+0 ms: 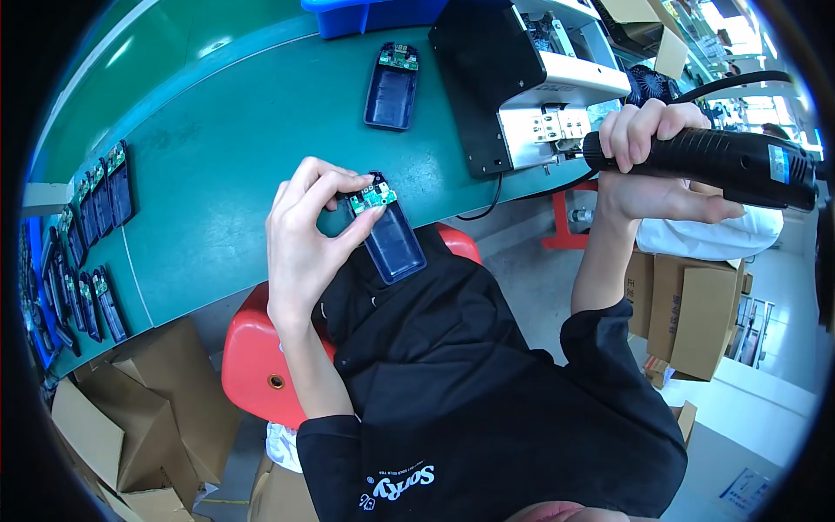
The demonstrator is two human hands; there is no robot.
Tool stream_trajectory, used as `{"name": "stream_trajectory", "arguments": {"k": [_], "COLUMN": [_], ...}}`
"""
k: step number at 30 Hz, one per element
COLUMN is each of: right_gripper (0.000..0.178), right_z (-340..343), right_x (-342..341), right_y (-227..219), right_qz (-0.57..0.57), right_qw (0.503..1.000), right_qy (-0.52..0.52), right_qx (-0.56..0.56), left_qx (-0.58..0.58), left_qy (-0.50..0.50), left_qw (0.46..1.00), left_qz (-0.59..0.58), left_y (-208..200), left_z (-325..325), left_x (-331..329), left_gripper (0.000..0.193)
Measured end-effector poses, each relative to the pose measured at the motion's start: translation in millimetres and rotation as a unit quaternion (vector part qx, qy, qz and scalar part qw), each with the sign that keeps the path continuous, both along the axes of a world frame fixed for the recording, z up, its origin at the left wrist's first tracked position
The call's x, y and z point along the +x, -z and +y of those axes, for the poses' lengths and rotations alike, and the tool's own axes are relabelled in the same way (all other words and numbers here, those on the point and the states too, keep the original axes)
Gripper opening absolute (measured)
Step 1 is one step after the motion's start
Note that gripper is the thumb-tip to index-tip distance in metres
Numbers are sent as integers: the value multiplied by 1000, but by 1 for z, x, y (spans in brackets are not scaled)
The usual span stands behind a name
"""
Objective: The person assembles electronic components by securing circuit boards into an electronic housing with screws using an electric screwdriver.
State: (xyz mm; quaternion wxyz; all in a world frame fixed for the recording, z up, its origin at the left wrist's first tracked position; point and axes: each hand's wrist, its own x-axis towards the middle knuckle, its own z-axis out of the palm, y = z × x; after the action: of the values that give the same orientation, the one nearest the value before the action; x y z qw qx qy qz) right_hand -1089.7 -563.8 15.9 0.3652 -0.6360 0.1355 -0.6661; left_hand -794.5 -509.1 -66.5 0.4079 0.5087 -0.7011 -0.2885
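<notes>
My left hand [303,228] pinches the top end of a dark blue plastic case half [396,245] at the table's front edge. A small green circuit board [372,200] sits in that end, partly covered by my fingers. My right hand [639,143] is wrapped around a black electric screwdriver [696,161], held out level to the right. Its tip is at the metal front of a screw feeder [532,130]; whether a screw is on it, I cannot tell. Farther back lies a second case half [391,94] with its own board.
Several similar case pieces [109,196] stand in rows at the left of the green table [226,165]. A blue bin [370,16] is at the back. Cardboard boxes [148,409] sit at lower left, others [683,304] at right. A red stool [261,357] is beneath me.
</notes>
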Motion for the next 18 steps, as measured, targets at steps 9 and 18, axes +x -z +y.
{"name": "stream_trajectory", "arguments": {"k": [9,18], "right_gripper": [91,88], "right_z": [5,37], "right_x": [10,31], "right_y": [-5,-3], "right_qz": [24,13], "right_qw": [998,995], "right_qy": [45,-4], "right_qx": [29,101], "left_qx": [-4,12], "left_qy": [0,-3], "left_qw": [1000,1000], "left_qz": [9,-14], "left_y": [0,-1], "left_z": [1,2], "left_x": [1,4], "left_gripper": [25,26]}}
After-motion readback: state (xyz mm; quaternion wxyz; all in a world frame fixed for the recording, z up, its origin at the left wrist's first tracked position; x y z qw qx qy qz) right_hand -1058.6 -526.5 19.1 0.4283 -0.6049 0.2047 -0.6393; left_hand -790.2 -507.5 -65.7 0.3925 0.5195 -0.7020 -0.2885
